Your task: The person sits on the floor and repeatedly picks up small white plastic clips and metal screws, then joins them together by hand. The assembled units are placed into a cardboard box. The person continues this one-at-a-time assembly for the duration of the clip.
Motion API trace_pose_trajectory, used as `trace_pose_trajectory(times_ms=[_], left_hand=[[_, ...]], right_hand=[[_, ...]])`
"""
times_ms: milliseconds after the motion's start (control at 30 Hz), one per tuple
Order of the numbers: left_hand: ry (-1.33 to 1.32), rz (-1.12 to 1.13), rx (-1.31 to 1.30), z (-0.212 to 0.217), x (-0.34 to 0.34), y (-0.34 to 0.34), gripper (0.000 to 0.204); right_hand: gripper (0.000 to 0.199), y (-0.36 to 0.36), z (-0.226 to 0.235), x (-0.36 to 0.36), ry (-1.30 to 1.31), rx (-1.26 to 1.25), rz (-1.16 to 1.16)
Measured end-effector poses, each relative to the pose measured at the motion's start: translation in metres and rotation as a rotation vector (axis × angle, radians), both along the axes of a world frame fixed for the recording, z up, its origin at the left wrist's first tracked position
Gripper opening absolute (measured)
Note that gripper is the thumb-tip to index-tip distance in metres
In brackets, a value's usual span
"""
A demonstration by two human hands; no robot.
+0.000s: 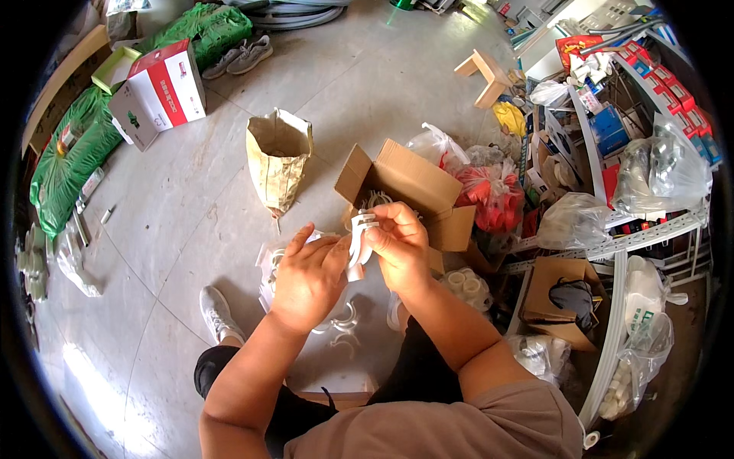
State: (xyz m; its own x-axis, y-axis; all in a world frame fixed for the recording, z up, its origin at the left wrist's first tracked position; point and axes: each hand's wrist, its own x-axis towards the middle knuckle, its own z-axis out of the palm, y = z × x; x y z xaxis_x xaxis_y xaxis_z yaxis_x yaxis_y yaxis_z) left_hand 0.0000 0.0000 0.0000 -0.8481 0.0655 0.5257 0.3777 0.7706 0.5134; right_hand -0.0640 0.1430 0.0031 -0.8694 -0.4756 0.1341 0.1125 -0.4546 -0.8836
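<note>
One white piece [357, 245], carton [417, 180], tan sack [277, 177]

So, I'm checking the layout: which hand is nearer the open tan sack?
Left. The left hand is below and slightly right of the open tan sack in view; the right hand is farther right.

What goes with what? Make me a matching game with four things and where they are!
1. white curved part
2. tall open bag
3. wooden stool
4. empty shoes

A. near the yellow bag
B. beside the green bundle
C. between the left hand and right hand
D. just left of the cardboard box

Pairs: 1-C, 2-D, 3-A, 4-B
</note>
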Motion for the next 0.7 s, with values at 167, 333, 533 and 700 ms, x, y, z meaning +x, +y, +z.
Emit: trace_pose_trajectory(times_ms=[167, 333, 533, 700], left_hand=[[0.009, 0.009, -0.011, -0.002, -0.001, -0.005, 0.031], [0.004, 0.043, -0.052, -0.003, 0.000, -0.007, 0.032], [-0.106, -0.039, -0.006, 0.003, 0.004, -0.009, 0.038], [-0.318, -0.103, 0.518, 0.002, 0.004, -0.024, 0.033]], right_hand=[[0.028, -0.008, 0.002, 0.001, -0.089, 0.040, -0.015], [0.027, -0.010, 0.003, 0.004, -0.169, 0.096, 0.042], [0.019, -0.008, 0.001, 0.002, -0.318, 0.011, 0.003], [0.013, -0.003, 0.001, -0.005, -0.360, 0.035, 0.127]])
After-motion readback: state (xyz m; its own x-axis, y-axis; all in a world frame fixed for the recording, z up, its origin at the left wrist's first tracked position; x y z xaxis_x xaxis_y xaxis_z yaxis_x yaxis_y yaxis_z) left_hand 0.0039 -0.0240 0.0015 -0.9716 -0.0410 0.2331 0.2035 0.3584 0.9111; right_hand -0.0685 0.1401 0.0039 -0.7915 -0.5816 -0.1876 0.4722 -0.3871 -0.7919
